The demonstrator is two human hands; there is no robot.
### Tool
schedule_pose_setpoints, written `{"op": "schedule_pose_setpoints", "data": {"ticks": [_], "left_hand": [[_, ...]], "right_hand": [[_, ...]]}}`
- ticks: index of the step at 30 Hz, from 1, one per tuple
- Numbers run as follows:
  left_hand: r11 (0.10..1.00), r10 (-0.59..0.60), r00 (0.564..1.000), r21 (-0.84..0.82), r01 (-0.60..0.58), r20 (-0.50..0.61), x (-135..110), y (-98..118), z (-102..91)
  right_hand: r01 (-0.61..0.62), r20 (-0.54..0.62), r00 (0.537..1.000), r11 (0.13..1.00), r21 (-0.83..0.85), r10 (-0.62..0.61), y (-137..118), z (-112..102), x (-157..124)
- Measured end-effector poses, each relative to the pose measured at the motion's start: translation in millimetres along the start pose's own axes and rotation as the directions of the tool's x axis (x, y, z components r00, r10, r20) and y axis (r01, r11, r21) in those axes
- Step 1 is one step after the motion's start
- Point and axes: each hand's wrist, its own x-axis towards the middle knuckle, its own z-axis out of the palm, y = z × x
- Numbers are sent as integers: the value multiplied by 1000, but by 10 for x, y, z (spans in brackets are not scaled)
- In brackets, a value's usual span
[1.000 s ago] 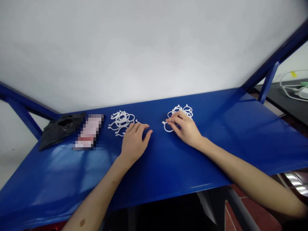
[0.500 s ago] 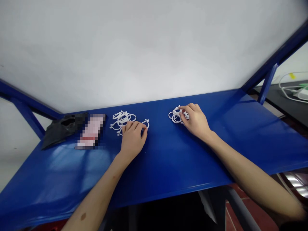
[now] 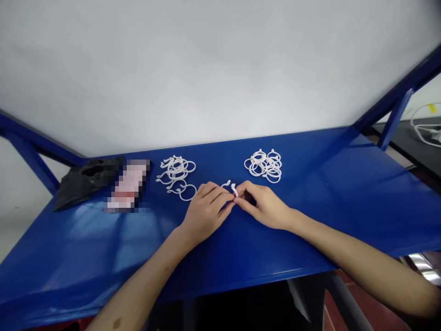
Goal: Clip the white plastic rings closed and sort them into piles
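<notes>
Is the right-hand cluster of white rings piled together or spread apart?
Piled together: the white rings overlap and cross one another in one cluster on the blue table.

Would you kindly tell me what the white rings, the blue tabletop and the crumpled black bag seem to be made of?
White thin rings: likely moulded plastic, smooth and evenly coloured. Flat blue tabletop: perhaps painted metal or coated board; its glossy surface carries reflections. Crumpled black bag: probably plastic film, judging by its creases and dull sheen.

Pale wall [image 3: 220, 73], blue tabletop [image 3: 320, 184] – light-streaked, glossy; reddish tiled floor [image 3: 375, 307]
</notes>
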Motion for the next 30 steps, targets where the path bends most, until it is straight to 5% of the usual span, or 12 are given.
{"op": "schedule_pose_setpoints", "data": {"ticks": [5, 9, 13, 17, 30], "left_hand": [[998, -27, 999, -49, 28, 19, 16, 3, -1], [970, -241, 967, -53, 238, -79, 19, 0, -16], [918, -375, 927, -133, 374, 21, 5, -43, -4], [886, -389, 917, -236, 399, 91, -4, -69, 19], [924, -345, 939, -173, 342, 11, -48, 130, 79]], "right_hand": [[-44, -104, 993, 997, 62, 50, 5, -18, 32], [27, -157, 987, 999, -43, -34, 36, -28, 33], [129, -126, 981, 979, -155, -149, 78, -23, 19], [177, -105, 974, 965, -194, -200, 109, -23, 11], [274, 54, 953, 770, -577, -298, 100, 51, -38]]}}
